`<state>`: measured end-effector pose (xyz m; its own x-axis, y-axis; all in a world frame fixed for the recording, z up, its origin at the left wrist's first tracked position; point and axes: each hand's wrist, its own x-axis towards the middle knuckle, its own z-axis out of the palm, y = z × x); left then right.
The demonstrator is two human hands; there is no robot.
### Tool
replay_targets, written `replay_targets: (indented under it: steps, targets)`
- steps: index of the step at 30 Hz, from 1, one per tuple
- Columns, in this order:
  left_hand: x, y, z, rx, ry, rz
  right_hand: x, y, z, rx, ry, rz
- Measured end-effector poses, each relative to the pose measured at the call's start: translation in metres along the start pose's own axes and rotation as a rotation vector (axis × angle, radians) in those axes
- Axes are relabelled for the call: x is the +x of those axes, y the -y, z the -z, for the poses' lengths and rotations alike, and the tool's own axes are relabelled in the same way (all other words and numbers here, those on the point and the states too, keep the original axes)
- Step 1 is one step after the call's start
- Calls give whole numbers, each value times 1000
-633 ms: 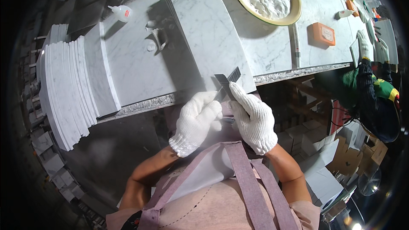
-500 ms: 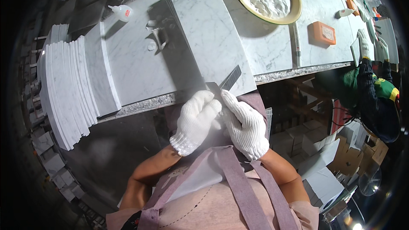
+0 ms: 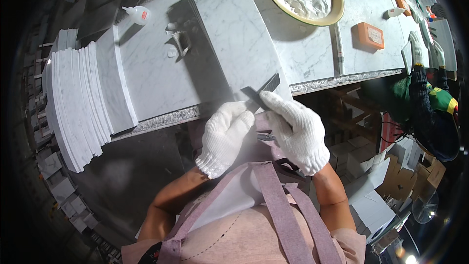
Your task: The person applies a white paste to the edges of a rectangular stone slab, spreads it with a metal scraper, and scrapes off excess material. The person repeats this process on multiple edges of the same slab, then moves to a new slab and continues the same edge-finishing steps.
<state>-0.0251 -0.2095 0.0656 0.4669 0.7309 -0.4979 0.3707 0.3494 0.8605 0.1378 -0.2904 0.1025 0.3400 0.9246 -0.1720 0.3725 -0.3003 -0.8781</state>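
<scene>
Both gloved hands, left hand (image 3: pixel 225 136) and right hand (image 3: pixel 294 131), pinch a thin dark strip (image 3: pixel 261 91), probably stiff, light, sharp-edged; best held near its lower end.

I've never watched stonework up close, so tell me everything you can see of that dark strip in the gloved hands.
The dark strip is a thin, flat, grey-black piece, long and narrow with square ends; its material is unclear. It lies tilted over the near edge of the marble slab. The right hand pinches its lower end, and the left hand closes in beside it. Both wear white knit gloves. Its far end points up and right.
</scene>
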Motion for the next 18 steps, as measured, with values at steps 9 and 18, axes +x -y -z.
replay_targets:
  steps: [9, 18]
  targets:
    - [2, -2, 1, -262, 35, 142, 7, -15, -7, 75, -158, -180]
    - [2, -3, 1, -285, 36, 109, 0, -33, -11, 9, -188, 72]
